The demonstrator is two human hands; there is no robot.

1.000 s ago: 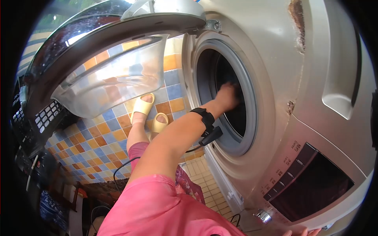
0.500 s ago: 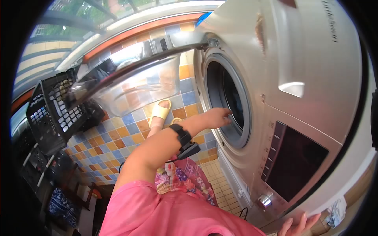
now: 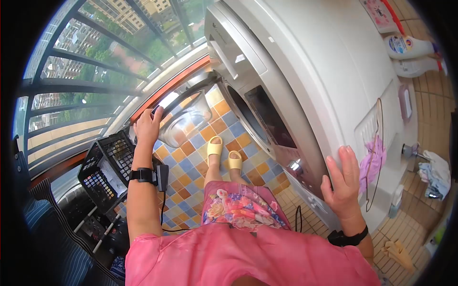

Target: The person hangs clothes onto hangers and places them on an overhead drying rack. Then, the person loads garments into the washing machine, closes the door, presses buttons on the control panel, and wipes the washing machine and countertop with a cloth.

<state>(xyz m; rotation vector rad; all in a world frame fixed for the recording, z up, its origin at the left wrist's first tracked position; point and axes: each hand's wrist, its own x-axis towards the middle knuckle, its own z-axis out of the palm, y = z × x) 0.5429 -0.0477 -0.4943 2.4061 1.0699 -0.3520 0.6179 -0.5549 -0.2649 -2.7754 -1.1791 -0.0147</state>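
My left hand [image 3: 147, 127] is at the outer edge of the washing machine door [image 3: 192, 91], its fingers closed over the rim. The door stands swung wide, its clear glass bowl facing the floor side. Beyond the hinge is the round door opening [image 3: 245, 112] in the silver washing machine [image 3: 303, 167]; the drum inside is too dark to make out. My right hand [image 3: 342, 183] lies with fingers stretched at the front edge of the machine's white top [image 3: 305, 81], near the control knob [image 3: 296, 167], and holds nothing.
A black plastic basket [image 3: 102, 164] stands left by the barred window [image 3: 90, 71]. On the right are detergent bottles [image 3: 410, 47], a wire hanger [image 3: 379, 124] with a purple cloth [image 3: 372, 159], and a hanging pale cloth [image 3: 436, 171]. A black cable [image 3: 298, 219] loops near the machine's base.
My left hand has moved from the door opening to the outer edge of the door and taken hold of it. My right hand has come further into view; the view has swung right.
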